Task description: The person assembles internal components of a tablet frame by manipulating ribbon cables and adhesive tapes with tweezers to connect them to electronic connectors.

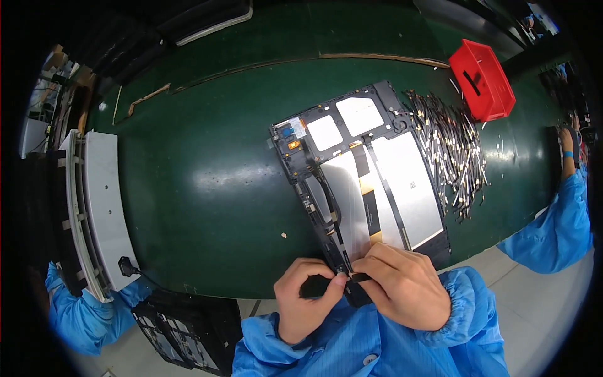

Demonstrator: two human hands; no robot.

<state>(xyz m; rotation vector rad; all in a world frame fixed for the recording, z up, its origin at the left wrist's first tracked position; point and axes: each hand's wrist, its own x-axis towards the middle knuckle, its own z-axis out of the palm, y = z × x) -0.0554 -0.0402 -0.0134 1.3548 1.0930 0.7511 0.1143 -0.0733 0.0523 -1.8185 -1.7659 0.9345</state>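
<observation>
Opened tablet-style chassis (407, 182) lies on the green desk (220, 232) at its near edge, judged light, stiff-framed but fragile, best held by its rim; right hand (405, 286) grip pinching a black strip (360, 277), left hand (301, 294) grip unclear.

The right hand (403, 284) hides part of the flat ribbon (370, 213)

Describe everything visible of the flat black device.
The flat black rectangular device, seemingly plastic-framed, lies open and aslant on the green tabletop, exposing silvery panels, dark cables and a black-and-gold strip. A blue part marks its far-left corner. The bare left hand and bare right hand touch its near end.
</observation>
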